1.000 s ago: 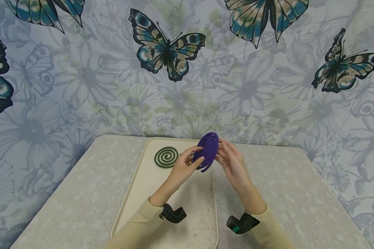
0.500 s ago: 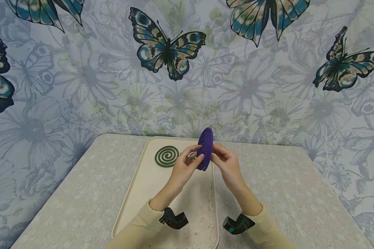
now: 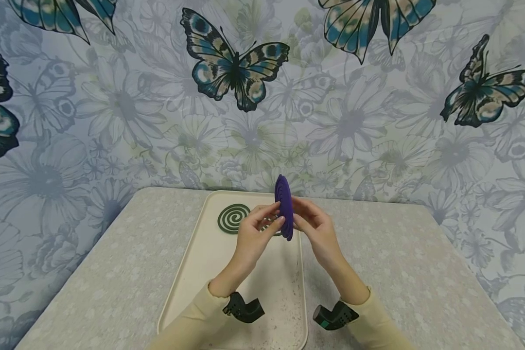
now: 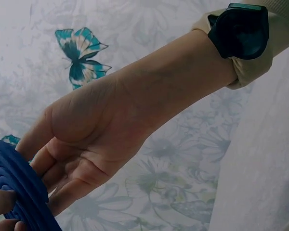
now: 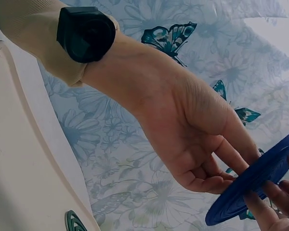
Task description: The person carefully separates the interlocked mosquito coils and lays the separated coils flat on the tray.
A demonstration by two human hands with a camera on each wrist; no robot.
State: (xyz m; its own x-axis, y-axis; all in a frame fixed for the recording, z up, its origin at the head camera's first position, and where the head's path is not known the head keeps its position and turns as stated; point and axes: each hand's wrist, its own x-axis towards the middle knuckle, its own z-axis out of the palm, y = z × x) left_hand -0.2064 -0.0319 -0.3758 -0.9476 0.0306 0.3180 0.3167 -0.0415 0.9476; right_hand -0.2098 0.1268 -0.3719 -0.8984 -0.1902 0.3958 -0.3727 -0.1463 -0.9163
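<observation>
left hand point(image 3: 253, 236), right hand point(image 3: 321, 229), fingers bent, both grip near-upright purple spiral disc point(image 3: 285, 206); green spiral point(image 3: 234, 219) on cream tray point(image 3: 210, 250).

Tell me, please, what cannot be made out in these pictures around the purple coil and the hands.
Head view: most of a green piece, hidden behind the left hand and purple coil.
Left wrist view: some fingertips of the right hand, behind the purple coil, which the left and bottom edges cut off.
Right wrist view: most of a green coil, cut off by the bottom edge.
</observation>
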